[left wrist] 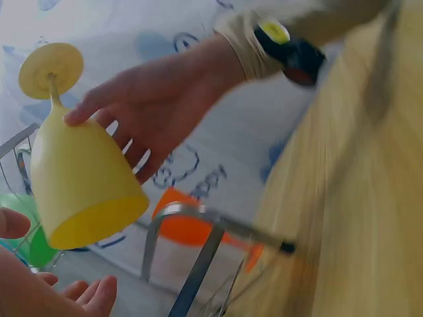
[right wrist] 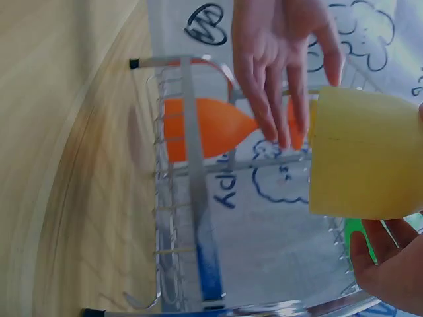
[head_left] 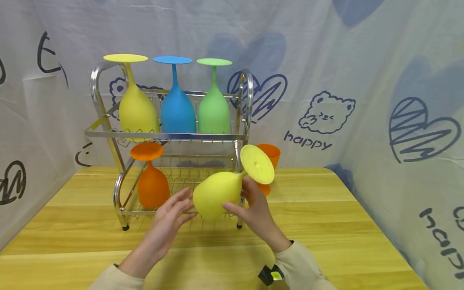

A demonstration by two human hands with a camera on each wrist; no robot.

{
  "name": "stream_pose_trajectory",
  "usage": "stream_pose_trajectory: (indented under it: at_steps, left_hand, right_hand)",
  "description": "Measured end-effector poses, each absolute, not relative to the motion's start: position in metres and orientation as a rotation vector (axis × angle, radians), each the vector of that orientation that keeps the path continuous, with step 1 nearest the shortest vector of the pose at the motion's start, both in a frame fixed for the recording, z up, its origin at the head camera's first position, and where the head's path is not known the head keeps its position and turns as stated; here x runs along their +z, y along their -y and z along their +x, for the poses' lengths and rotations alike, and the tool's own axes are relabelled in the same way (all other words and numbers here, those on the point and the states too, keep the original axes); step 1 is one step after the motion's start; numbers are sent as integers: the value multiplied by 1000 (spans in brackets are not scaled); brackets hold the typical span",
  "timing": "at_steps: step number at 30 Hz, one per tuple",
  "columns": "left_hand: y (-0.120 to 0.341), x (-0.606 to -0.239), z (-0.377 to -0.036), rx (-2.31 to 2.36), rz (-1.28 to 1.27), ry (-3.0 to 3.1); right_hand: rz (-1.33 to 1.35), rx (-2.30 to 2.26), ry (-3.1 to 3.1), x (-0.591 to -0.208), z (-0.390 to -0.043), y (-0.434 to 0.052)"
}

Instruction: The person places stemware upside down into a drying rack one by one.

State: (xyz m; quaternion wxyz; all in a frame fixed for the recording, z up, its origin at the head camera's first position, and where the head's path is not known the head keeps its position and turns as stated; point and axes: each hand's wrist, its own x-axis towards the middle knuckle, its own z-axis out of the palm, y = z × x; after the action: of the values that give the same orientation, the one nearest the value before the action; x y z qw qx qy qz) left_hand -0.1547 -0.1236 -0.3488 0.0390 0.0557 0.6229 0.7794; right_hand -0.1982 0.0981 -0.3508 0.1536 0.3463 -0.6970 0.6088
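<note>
A yellow plastic goblet [head_left: 218, 194] hangs tilted in front of the rack, its round foot toward the upper right and its mouth toward the lower left. My right hand [head_left: 258, 209] holds it near the stem, thumb on the near side of the bowl; the left wrist view shows that hand [left wrist: 165, 99] from the side. Close by the mouth end is my left hand [head_left: 170, 221], its fingers extended and slightly bent. In the right wrist view the left hand [right wrist: 281, 59] reaches down beside the goblet [right wrist: 367, 155], fingers apart.
A two-tier metal rack [head_left: 170, 136] stands on the wooden table [head_left: 319, 217]. Upside-down yellow [head_left: 137, 106], blue [head_left: 178, 108] and green [head_left: 214, 108] goblets fill its top tier. An orange goblet [head_left: 153, 187] sits upside down below. Behind the rack's right side stands another orange goblet [head_left: 270, 151].
</note>
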Motion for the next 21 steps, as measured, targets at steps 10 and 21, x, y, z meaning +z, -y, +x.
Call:
stream_pose_trajectory:
  at_steps: [10,21]
  left_hand:
    - [191,-339,-162,2164,-164,-2964]
    - [274,-365,-190,2132,-282,-2565]
  right_hand:
    - [858,1780,2183,-356,-216,-83]
    - [843,1678,2228,-373,-234,-68]
